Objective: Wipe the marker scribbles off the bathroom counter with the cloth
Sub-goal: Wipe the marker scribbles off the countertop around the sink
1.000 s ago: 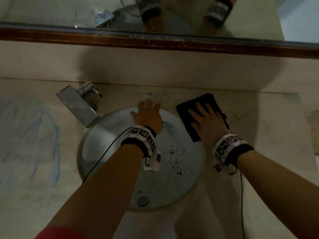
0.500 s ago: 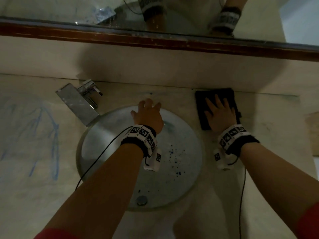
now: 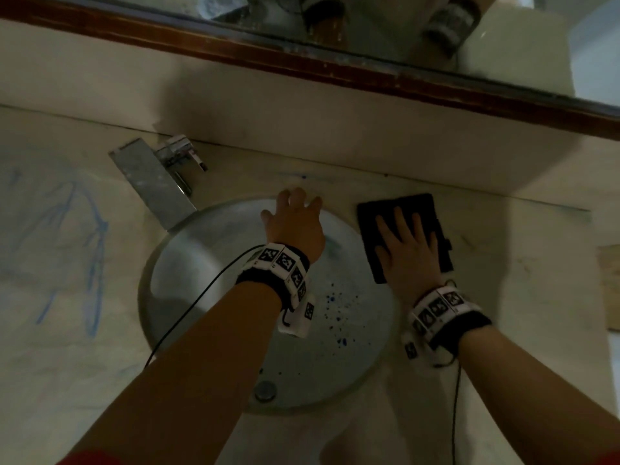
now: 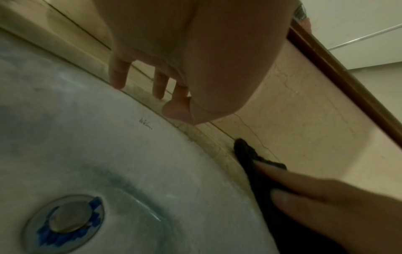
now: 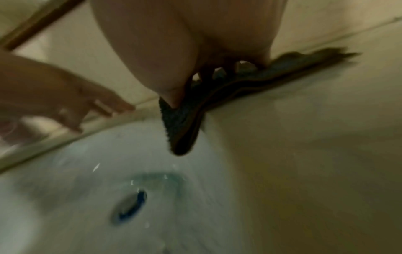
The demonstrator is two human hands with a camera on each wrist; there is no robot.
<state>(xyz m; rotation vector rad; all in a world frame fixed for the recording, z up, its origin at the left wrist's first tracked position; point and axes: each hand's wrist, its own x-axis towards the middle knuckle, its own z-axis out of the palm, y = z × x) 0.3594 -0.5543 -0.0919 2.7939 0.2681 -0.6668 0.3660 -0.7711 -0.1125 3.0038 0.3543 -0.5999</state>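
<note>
A dark folded cloth (image 3: 416, 204) lies flat on the beige counter (image 3: 503, 263), just right of the sink and near the back wall. My right hand (image 3: 407, 245) presses on it with straight, spread fingers; the right wrist view shows the cloth's (image 5: 185, 130) corner overhanging the basin. My left hand (image 3: 295, 219) rests with relaxed fingers on the counter strip behind the sink rim and holds nothing, as its fingers (image 4: 159, 86) show. Blue marker scribbles (image 3: 87, 229) cover the counter far left. A faint blue smear (image 3: 302, 177) sits behind the sink.
A round white sink (image 3: 174, 263) with blue specks and a metal drain plug (image 3: 265, 391) lies between my arms. A chrome faucet (image 3: 157, 182) stands at its back left. The wall and a brown-framed mirror (image 3: 335, 72) close off the back.
My right hand slid the cloth right and toward the wall, then back left toward the sink rim. The left hand has stayed on the far rim.
</note>
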